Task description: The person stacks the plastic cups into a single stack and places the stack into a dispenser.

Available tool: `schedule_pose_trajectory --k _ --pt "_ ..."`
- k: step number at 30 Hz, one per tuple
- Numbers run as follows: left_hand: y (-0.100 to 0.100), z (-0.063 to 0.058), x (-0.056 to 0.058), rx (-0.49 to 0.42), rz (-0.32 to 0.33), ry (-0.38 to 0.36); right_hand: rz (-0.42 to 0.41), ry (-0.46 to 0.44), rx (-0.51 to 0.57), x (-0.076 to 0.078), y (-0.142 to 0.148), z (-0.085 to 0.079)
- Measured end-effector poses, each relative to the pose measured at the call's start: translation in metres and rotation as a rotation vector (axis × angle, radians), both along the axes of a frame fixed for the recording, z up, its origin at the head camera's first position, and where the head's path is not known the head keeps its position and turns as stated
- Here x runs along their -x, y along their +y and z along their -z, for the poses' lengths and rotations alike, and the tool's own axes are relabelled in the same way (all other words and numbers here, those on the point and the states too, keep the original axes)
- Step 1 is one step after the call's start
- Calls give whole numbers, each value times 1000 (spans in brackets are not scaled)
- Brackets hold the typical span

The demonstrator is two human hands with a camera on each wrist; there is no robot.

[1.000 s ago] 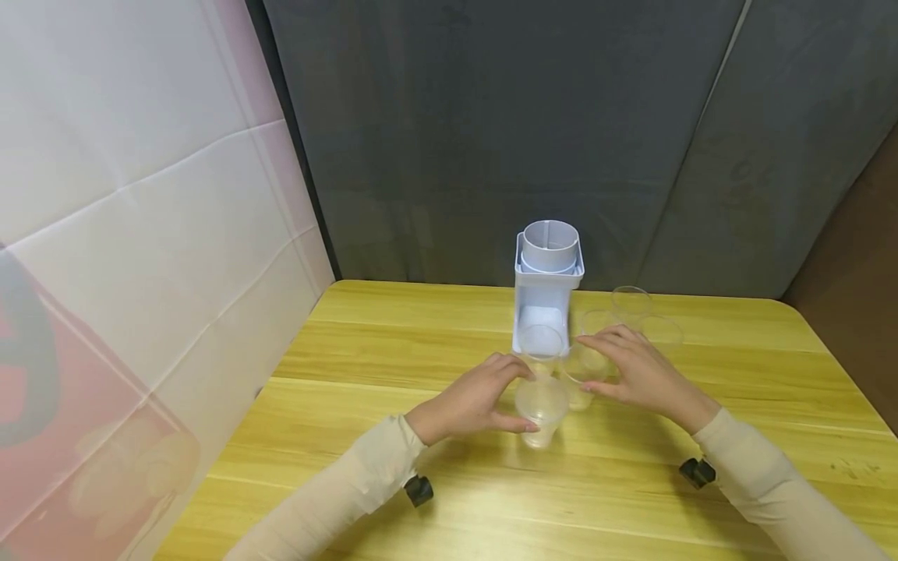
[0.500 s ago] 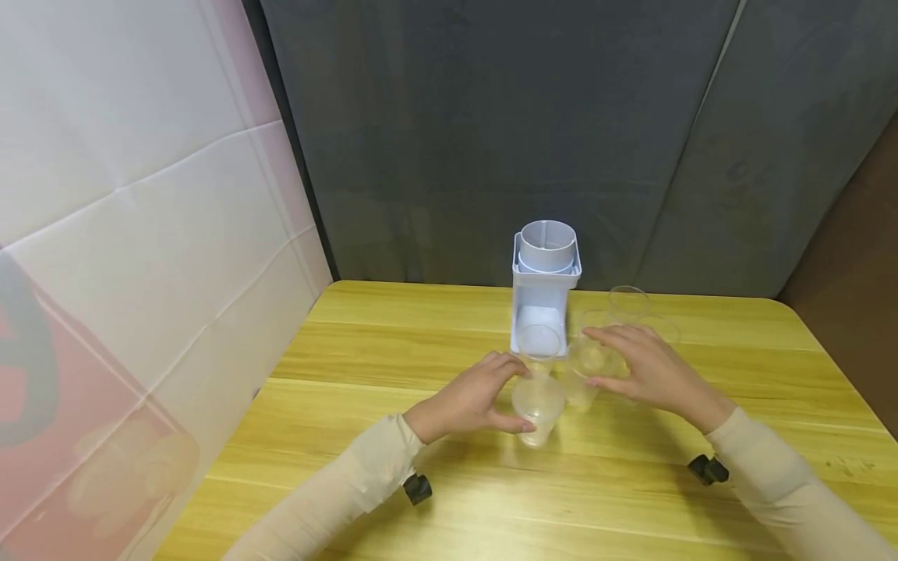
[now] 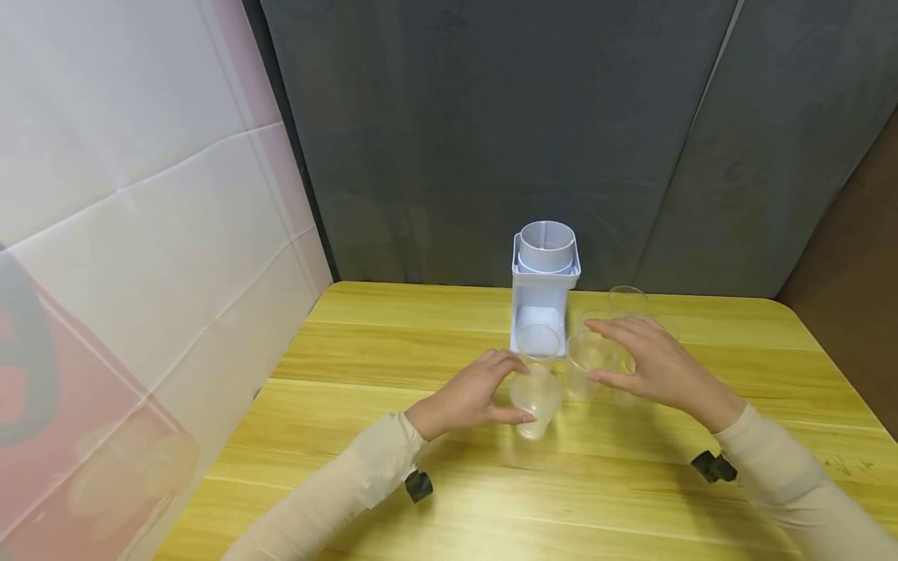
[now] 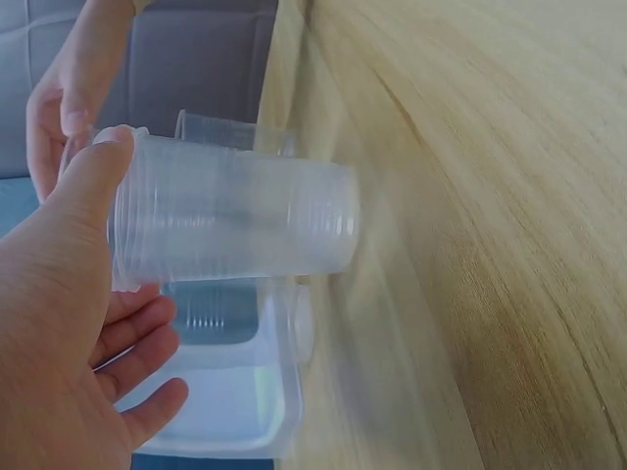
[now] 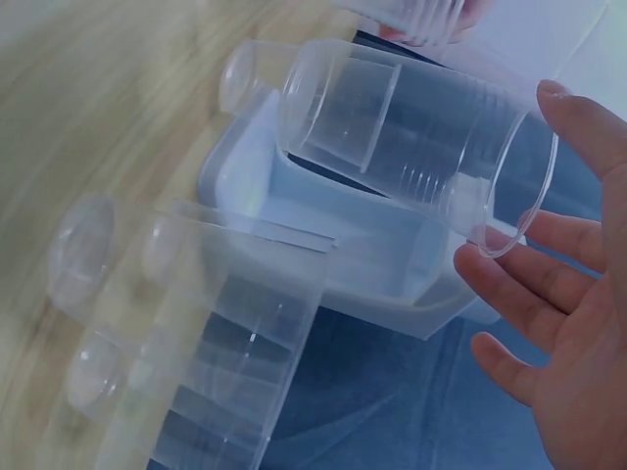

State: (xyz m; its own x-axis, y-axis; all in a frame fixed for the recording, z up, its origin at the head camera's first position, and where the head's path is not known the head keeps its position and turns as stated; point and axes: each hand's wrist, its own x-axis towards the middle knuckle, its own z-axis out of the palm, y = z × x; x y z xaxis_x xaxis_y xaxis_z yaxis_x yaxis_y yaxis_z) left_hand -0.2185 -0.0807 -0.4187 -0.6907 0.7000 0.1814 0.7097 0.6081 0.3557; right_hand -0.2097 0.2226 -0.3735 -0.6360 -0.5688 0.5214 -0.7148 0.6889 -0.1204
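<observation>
In the head view my left hand (image 3: 477, 397) grips a small stack of clear plastic cups (image 3: 536, 401) near the rim. The left wrist view shows my thumb on the rim of these nested cups (image 4: 235, 211), while the fingers lie on the far side. To the right, my right hand (image 3: 652, 366) holds one clear plastic cup (image 3: 581, 382) by its rim, thumb and fingers on opposite sides. That cup (image 5: 421, 137) looks bare inside in the right wrist view. Whether either base touches the table cannot be told.
A pale plastic stand (image 3: 543, 292) with a round sleeve on top is at the back of the wooden table (image 3: 393, 335). One clear cup (image 3: 539, 347) stands before it. Several more clear cups (image 3: 627, 300) are behind my right hand, partly hidden. A grey curtain (image 3: 456, 156) hangs behind.
My right hand has shifted a little to the right with its cup, farther from the stack. The left hand and stack have barely moved.
</observation>
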Motion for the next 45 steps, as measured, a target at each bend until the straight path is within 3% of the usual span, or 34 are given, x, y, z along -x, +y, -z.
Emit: schedule_pose_trajectory --k 13,29,45 --pt "0 6 4 -19 -8 -1 -14 31 45 -3 0 -18" --pt "4 5 4 -38 -18 -17 -69 95 80 -4 -7 -39" --pt "16 9 4 -49 -7 9 -126 96 89 -7 -26 -38"
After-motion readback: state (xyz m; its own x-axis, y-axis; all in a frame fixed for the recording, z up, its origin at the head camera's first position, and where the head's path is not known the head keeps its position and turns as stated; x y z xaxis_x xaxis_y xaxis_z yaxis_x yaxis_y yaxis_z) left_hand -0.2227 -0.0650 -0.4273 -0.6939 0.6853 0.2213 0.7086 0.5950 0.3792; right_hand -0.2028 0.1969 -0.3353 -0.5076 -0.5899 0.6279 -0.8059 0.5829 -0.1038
